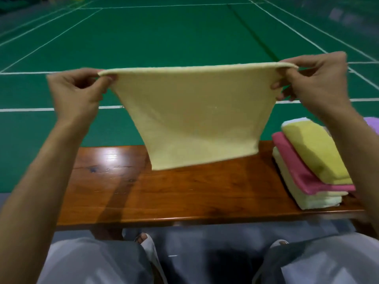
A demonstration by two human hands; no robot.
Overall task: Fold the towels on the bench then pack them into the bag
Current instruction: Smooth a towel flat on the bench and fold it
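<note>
Above a polished wooden bench (184, 193) at the side of a green court (164, 37), a seated person held a pale yellow towel (196, 117) up by its two top corners. The left hand (75, 93) pinched the left corner between thumb and fingers. The right hand (313, 83) pinched the right corner the same way, its other fingers curled in behind. Both hands were raised to about the same height and set well apart, so the top edge ran taut and nearly level between them. The cloth hung flat from that edge and narrowed toward its lower hem, which was just over the bench top; whether it brushed the wood could not be told.

On the bench to the right, beside the right forearm, lay a stack of folded towels (311, 167). It had a yellow-green towel (313, 152) on top, a pink towel (295, 167) under it and a cream towel (297, 195) at the bottom, each set slightly askew of the next. A bit of purple cloth (372, 124) showed beyond the stack at the far right. Behind the towel, white lines (26, 109) crossed the court. The person's knees, in grey trousers (92, 263), sat at the near side of the bench.
</note>
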